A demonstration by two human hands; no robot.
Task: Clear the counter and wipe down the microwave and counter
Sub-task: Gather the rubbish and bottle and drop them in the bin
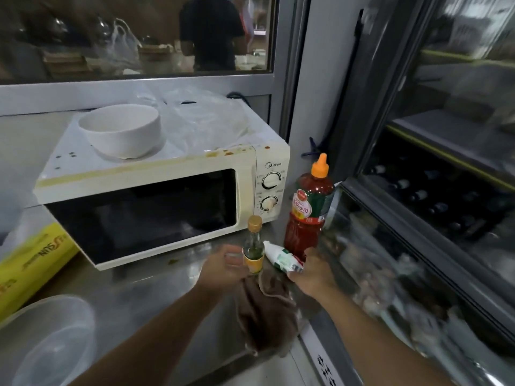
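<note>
A stained cream microwave (156, 190) stands on the steel counter (156, 296) with a white bowl (122, 129) and a clear plastic sheet (206, 118) on top. In front of its right corner my left hand (223, 270) grips a small glass bottle (253, 246) with a gold cap and also holds a brown cloth (267, 310) that hangs down. My right hand (312, 273) holds a white and green packet (282, 257). A tall red sauce bottle (309, 210) with an orange cap stands just behind it.
A yellow box of wrap (33, 263) lies at the left, with clear plastic containers (50, 341) near the front left corner. A glass-fronted display case (434, 218) runs along the right. A window (133, 34) behind the microwave shows a person in dark clothes.
</note>
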